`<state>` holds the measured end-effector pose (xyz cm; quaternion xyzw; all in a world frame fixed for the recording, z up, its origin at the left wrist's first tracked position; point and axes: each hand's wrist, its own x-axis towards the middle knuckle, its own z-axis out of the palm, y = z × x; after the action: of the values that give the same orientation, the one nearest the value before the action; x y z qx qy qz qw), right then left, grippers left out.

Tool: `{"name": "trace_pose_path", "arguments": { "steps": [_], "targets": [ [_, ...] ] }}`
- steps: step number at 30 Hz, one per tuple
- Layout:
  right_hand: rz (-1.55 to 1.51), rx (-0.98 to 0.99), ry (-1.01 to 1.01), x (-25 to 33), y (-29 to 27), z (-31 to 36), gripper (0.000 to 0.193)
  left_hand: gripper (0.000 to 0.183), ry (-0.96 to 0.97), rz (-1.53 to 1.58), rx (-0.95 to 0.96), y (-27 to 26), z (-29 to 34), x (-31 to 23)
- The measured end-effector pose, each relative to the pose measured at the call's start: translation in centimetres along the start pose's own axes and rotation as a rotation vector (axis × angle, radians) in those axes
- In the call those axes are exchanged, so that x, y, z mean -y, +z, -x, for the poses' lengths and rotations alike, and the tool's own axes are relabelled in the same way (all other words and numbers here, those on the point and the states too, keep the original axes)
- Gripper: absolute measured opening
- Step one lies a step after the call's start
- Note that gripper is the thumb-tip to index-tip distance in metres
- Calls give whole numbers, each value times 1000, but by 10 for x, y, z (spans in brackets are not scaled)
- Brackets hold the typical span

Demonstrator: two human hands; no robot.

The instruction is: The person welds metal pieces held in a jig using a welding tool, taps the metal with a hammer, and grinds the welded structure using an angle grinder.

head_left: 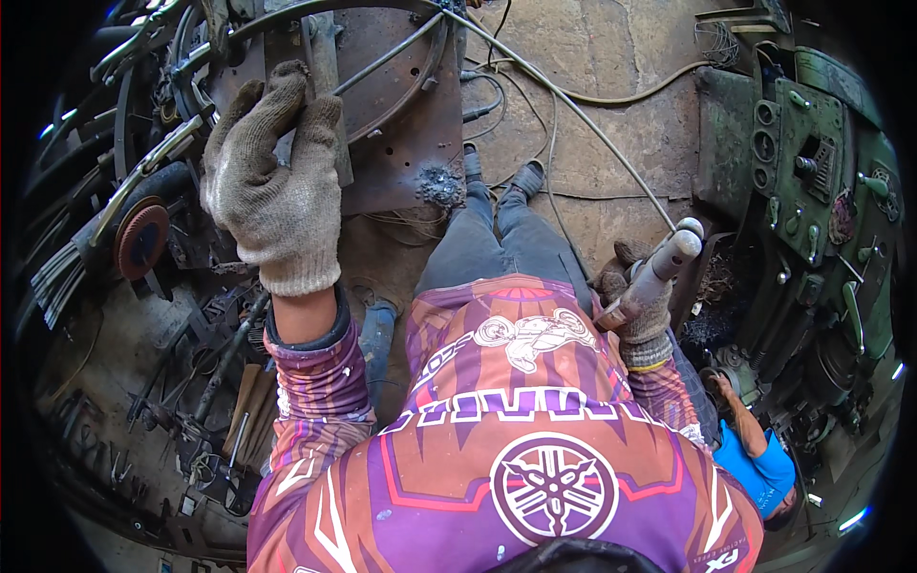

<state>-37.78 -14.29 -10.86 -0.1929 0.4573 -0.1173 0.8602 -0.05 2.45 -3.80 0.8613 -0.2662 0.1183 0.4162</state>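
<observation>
My left hand (274,181), in a worn grey-brown knit glove, is raised over the rusty steel table (420,134). Its fingers are curled, and what they may hold is hidden. Right beside them lies a flat metal bar (323,57). At my right side, my right hand (642,304), gloved too, is wrapped around a grey metal tool (659,267) with a rounded, knobbed end. From near that end a long thin metal rod (592,129) runs up to the curved steel strip (315,10) at the table's far edge.
Metal bars and a reddish disc (141,237) crowd the left. A green lever-fitted machine (802,162) stands at right. Cables (611,98) cross the floor (611,48) ahead. A person in a blue shirt (755,468) is low at right; another trouser leg (378,334) shows at left.
</observation>
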Motion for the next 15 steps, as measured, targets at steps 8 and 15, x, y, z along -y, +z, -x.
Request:
{"name": "trace_pose_path", "arguments": {
  "steps": [8,15],
  "targets": [
    [1385,-85,-622,7,19,4,41,31,36,-112,71,-9,3,4],
    [-356,240,112,11,16,-5,41,18,97,-308,43,-6,-2,0]
  ]
}}
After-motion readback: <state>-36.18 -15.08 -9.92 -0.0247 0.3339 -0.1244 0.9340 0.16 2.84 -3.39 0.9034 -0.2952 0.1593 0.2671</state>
